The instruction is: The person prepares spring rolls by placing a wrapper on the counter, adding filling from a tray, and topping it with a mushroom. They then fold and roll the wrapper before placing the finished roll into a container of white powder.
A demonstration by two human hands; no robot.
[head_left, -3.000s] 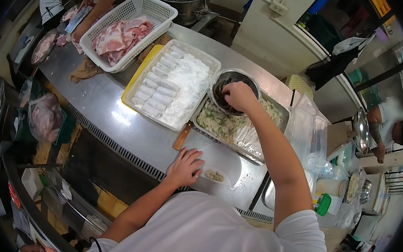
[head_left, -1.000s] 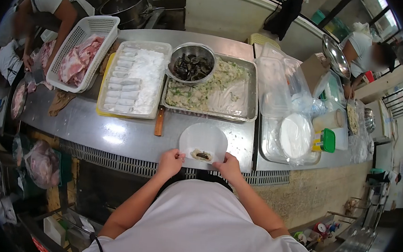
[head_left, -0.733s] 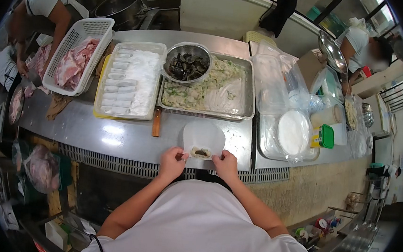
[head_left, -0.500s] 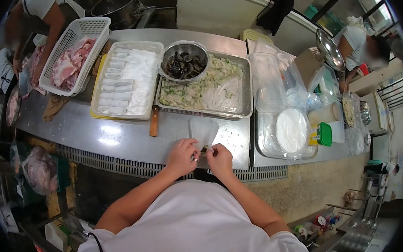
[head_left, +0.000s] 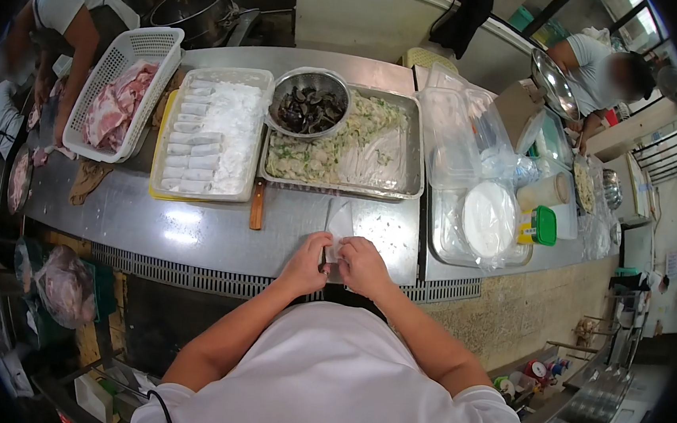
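A thin white wrapper (head_left: 340, 218) lies on the steel table near its front edge, its sides folded into a narrow strip that points away from me. My left hand (head_left: 305, 263) grips its left edge with curled fingers. From the other side my right hand (head_left: 363, 267) presses its fingers onto the folded wrapper. Whatever is inside the fold is hidden by my fingers. Beyond are a tray (head_left: 425, 159) of pale filling flecked with green and a metal bowl (head_left: 346, 89) of dark pieces. To the left, finished white rolls (head_left: 191, 150) lie in rows in a white tray (head_left: 270, 87).
A wooden knife handle (head_left: 257, 207) sticks out beside the trays. Right of them are a stack of round white wrappers (head_left: 489, 219) in plastic and a green-lidded tub (head_left: 544, 225). A basket of raw meat (head_left: 120, 107) stands left. Co-workers (head_left: 88, 13) (head_left: 596, 73) work at both sides.
The wrapper's spread sides have been folded inward, making it narrower. My right hand has moved left over it. The co-worker at the right has shifted.
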